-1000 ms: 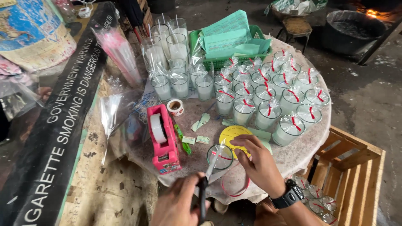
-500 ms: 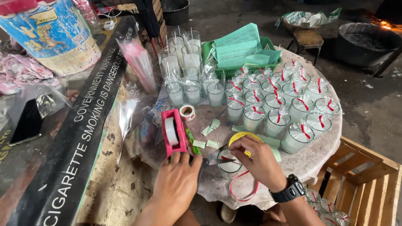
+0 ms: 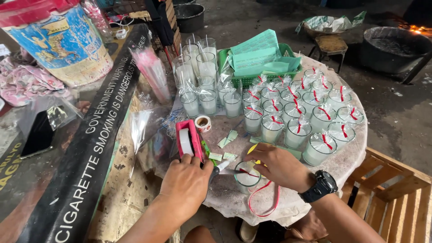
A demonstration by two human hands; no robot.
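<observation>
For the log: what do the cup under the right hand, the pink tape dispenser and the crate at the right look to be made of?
The cup looks like clear glass or hard plastic wrapped in glossy film; its white filling shows through. The tape dispenser looks like smooth moulded pink plastic. The crate is bare, unpainted wooden slats with visible grain. The right hand rests on the cup; the left hand holds what seem to be scissors.

We log: glass cup [image 3: 246,179], clear, white filling, upright at near table edge, plastic-wrapped w/ red ribbon [image 3: 263,203] looping off its front. Scissors [image 3: 223,167], light blades, lie level, tips pointing at cup rim.
</observation>
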